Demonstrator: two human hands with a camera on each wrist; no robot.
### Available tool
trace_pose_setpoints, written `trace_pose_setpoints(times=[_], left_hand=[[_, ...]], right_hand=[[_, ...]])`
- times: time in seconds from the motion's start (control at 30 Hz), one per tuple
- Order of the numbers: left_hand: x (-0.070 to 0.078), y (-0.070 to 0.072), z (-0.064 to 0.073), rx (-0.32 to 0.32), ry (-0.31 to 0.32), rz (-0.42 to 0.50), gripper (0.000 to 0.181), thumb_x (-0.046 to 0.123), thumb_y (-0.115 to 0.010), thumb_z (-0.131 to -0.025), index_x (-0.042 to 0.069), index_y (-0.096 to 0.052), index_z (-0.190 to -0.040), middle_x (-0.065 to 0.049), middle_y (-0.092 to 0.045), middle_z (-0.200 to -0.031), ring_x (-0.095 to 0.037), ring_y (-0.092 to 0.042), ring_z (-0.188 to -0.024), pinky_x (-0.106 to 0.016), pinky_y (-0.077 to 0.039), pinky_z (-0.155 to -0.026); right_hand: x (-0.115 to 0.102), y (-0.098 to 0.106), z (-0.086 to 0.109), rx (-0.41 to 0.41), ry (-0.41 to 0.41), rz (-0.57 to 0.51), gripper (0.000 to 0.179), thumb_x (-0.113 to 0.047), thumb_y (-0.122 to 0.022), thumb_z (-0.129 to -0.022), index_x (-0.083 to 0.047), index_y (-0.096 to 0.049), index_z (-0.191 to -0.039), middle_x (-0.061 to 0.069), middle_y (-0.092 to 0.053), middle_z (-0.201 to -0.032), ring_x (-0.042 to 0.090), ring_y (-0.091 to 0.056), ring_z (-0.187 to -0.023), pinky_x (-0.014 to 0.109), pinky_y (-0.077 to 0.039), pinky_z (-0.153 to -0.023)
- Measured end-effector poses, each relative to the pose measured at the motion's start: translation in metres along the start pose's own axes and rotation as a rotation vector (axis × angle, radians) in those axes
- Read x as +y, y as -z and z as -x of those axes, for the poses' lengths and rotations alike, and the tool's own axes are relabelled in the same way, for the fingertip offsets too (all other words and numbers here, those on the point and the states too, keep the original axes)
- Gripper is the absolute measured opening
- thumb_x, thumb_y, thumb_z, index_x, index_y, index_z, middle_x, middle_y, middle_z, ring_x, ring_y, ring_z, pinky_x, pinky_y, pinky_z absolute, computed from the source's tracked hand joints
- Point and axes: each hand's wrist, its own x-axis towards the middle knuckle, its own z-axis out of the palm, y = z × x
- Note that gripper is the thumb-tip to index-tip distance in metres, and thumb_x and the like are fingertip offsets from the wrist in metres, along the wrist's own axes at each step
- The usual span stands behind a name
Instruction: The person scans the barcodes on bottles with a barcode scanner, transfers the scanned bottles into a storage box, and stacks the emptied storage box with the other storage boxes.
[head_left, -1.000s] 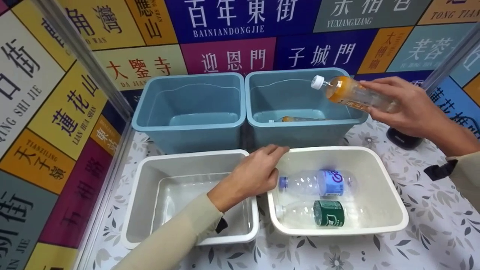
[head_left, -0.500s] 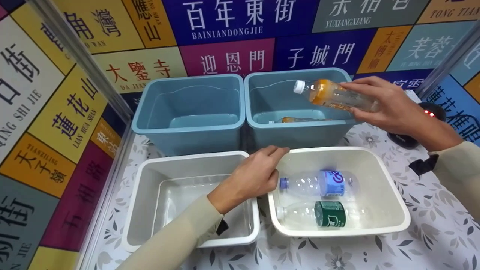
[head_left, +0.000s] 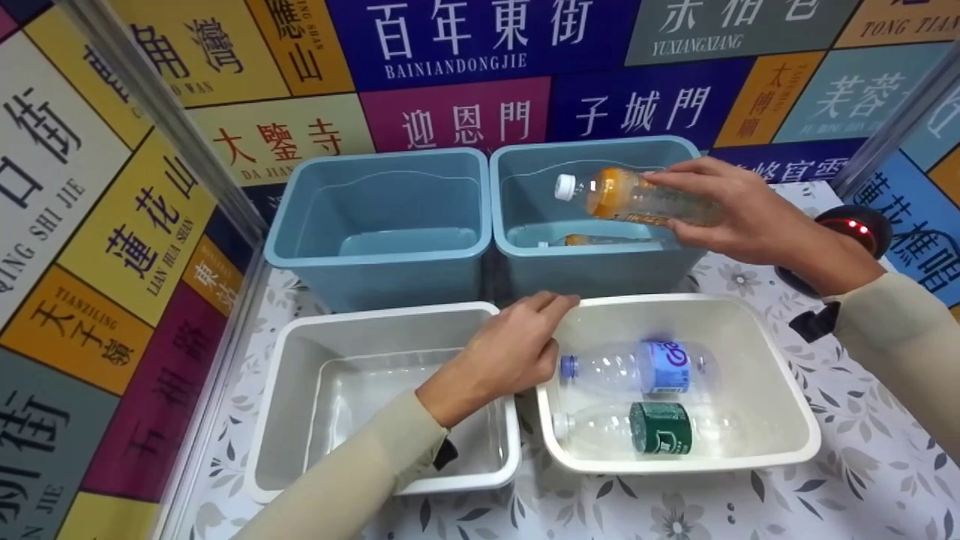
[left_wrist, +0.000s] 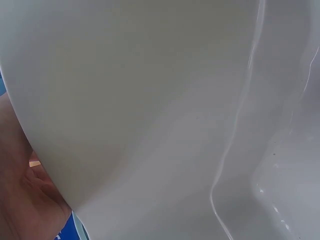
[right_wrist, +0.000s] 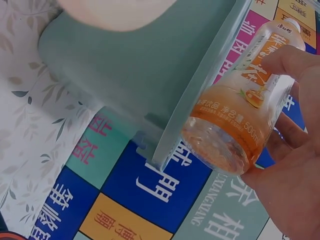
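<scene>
The right hand (head_left: 739, 208) grips an orange-labelled tea bottle (head_left: 616, 196) above the right blue bin (head_left: 592, 271), where early release could clip the rim (head_left: 600, 249); whether the left hand (head_left: 502, 349) grips anything is unclear.

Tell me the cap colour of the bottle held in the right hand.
White; the cap on that bottle shows best in the head view.

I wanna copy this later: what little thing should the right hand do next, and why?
Probably lower the orange bottle into the right blue bin and let go: the right hand holds it over that bin, where another orange bottle lies.
</scene>
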Motion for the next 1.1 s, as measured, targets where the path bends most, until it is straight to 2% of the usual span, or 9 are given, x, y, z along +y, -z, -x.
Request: trace_pose_setpoints(times=[0.27, 0.63, 0.83, 1.1], left_hand=[[0.0, -0.001, 0.001, -0.01, 0.009, -0.001, 0.057, 0.006, -0.052, -0.087, 0.009, -0.051, -0.144, -0.01, -0.062, -0.134, -0.022, -0.064, -0.12, -0.035, -0.054, -0.099], [0.0, -0.001, 0.0, -0.016, 0.004, -0.006, 0.056, 0.006, -0.051, -0.088, 0.009, -0.05, -0.144, -0.01, -0.062, -0.136, -0.021, -0.062, -0.123, -0.035, -0.053, -0.102], [0.0, -0.001, -0.001, -0.027, 0.01, 0.0, 0.058, 0.006, -0.051, -0.087, 0.009, -0.05, -0.145, -0.01, -0.061, -0.136, -0.021, -0.062, -0.123, -0.034, -0.053, -0.101], [-0.001, 0.0, 0.0, -0.034, 0.019, -0.002, 0.057, 0.007, -0.052, -0.089, 0.01, -0.049, -0.146, -0.01, -0.061, -0.137, -0.022, -0.062, -0.123, -0.034, -0.053, -0.101]], right_hand=[[0.001, -0.01, -0.012, -0.027, 0.026, -0.01, 0.067, -0.021, -0.074, -0.09, -0.042, -0.047, -0.147, 0.011, -0.052, -0.146, 0.035, -0.051, -0.126, 0.065, -0.05, -0.093], [0.001, -0.009, -0.021, -0.117, 0.01, 0.014, 0.068, -0.025, -0.074, -0.09, -0.042, -0.045, -0.149, 0.013, -0.051, -0.146, 0.037, -0.051, -0.126, 0.065, -0.048, -0.095], [0.002, -0.011, -0.027, -0.152, 0.035, 0.015, 0.067, -0.023, -0.075, -0.089, -0.037, -0.048, -0.148, 0.012, -0.053, -0.144, 0.034, -0.053, -0.123, 0.061, -0.051, -0.093], [0.004, -0.015, -0.037, -0.204, 0.039, 0.018, 0.063, -0.024, -0.076, -0.088, -0.034, -0.052, -0.146, 0.009, -0.056, -0.144, 0.033, -0.052, -0.128, 0.065, -0.046, -0.099]])
